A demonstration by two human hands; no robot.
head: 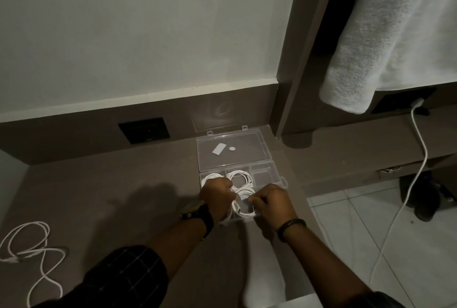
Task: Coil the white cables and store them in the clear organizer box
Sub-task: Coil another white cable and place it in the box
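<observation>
A clear organizer box (263, 177) lies open on the brown desk, its lid (232, 150) folded back toward the wall. Coiled white cables fill its compartments: one at the back left (210, 177), one in the middle (241, 177). A third coil (243, 205) lies in the front compartment between my hands. My left hand (217, 195) is closed over the left side of that coil. On the right side of the same coil, my right hand (273, 202) pinches it with the fingertips. A loose, uncoiled white cable (32, 250) lies on the desk at the far left.
A dark wall socket (144, 130) sits on the back panel. A grey towel (385, 35) hangs at the upper right. Another white cable (418, 144) runs from a charger down to the tiled floor. The desk edge drops off just right of the box.
</observation>
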